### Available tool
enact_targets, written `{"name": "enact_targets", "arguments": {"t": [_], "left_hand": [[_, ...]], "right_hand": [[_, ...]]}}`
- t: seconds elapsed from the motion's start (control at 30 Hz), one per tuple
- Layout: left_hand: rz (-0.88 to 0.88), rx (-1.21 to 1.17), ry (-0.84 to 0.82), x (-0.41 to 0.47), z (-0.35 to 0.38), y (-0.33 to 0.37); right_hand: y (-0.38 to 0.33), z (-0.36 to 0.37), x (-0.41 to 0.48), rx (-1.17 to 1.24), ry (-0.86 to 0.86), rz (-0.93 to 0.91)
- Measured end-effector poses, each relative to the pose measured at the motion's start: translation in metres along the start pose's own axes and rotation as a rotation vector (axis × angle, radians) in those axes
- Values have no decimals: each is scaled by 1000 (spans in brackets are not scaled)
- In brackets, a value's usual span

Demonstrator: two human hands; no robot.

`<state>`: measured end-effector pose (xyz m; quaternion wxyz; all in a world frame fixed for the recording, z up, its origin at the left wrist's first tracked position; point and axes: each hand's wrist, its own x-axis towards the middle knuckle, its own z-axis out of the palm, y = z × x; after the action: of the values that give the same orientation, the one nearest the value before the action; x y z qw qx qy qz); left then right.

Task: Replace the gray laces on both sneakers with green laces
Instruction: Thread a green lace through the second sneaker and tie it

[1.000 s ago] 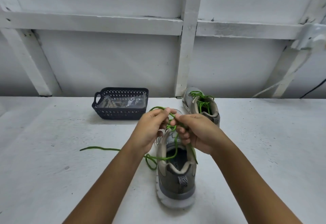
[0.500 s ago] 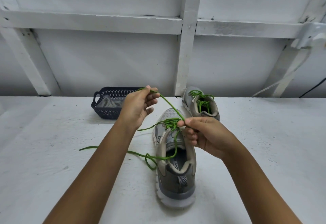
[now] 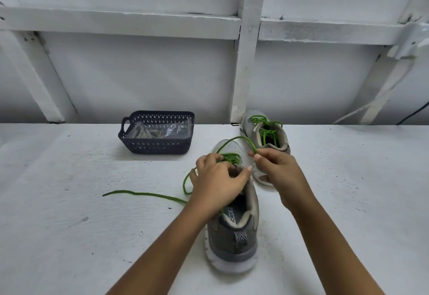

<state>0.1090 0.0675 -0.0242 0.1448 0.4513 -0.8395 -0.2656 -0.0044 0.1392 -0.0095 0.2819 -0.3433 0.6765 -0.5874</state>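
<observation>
Two hands are at work on the near sneaker (image 3: 232, 227), which stands upright on the surface (image 3: 69, 225) with its heel toward you. Half a second ago your left hand (image 3: 216, 183) was raised toward the basket, drawing a strand taut. Now it is down on the shoe's throat, fingers curled over the tongue and top lacing in a closed grip. Whether it also pinches lace under there is hidden. Your right hand (image 3: 276, 169) has swapped roles: its grip is a tight thumb-and-finger pinch on the green lace (image 3: 234, 141), which arcs from the eyelets over the toe to your fingertips. The lace's other end trails loose on the surface, out to the left of the shoe, with a slack loop beside your left wrist. My read is that one pull-through is finished and you are steadying the shoe to feed or tighten the right-side strand. The lacing looks near the top eyelets, so this shoe is probably close to done. Just beyond your right hand, the far sneaker (image 3: 267, 132) is already laced in green. Further back and left, the dark basket (image 3: 157, 148) holds what look like the removed gray laces (image 3: 146, 133) and a clear wrapper.
</observation>
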Motion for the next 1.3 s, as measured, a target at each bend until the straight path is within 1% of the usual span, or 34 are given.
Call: {"name": "enact_targets", "arguments": {"t": [0.17,0.27,0.33,0.43,0.6,0.8,0.97,1.07,1.2,1.3], "left_hand": [[-16,-349,-12,7,7,-5],[-62,-549,-13,10,9,-10],[-90,-628,-3,10,11,-12],[-116,-671,8,8,9,-10],[-91,-654,7,5,8,-9],[-64,-631,26,8,11,-10],[-36,-618,22,8,14,-14],[-7,-481,55,9,16,-13],[18,-354,83,10,17,-12],[51,-218,107,9,18,-14]], "right_hand": [[11,8,0,113,62,1],[16,12,0,170,72,6],[19,15,0,189,77,2],[21,19,1,183,105,-13],[23,21,1,154,135,-25],[25,22,2,116,126,-40],[32,22,3,-61,163,-123],[37,25,1,-161,176,-171],[42,24,2,-237,166,-156],[46,26,1,-215,131,-134]]}}
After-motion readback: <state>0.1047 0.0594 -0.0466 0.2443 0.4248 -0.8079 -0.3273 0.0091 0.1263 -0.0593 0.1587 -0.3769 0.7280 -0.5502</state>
